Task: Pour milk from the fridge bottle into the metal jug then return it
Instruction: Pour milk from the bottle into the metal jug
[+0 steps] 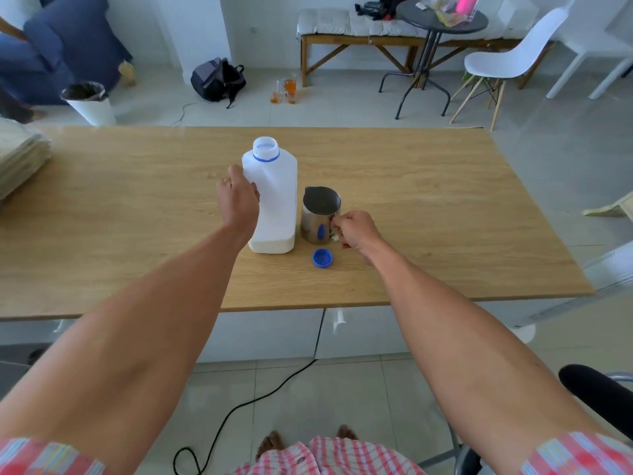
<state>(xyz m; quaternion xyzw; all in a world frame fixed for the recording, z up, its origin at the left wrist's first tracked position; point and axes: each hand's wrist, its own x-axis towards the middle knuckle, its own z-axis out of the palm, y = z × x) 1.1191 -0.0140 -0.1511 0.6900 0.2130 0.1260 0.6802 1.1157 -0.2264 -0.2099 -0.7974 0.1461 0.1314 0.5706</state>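
A white plastic milk bottle (274, 200) with a blue neck ring stands upright and uncapped on the wooden table (428, 207); a low layer of milk shows at its bottom. My left hand (238, 198) is wrapped around the bottle's left side. Right beside it stands the metal jug (317, 214), its spout pointing away from me. My right hand (356, 231) pinches the jug's handle on its right side. The blue cap (322, 258) lies upside down on the table in front of the jug.
A stack of folded cloth (20, 156) sits at the table's left edge. Beyond the table are a white bin (89, 102), a backpack (217, 78), a round black table (442, 18), a bench and a white chair (507, 60). A black cable (239, 406) runs across the floor near my feet.
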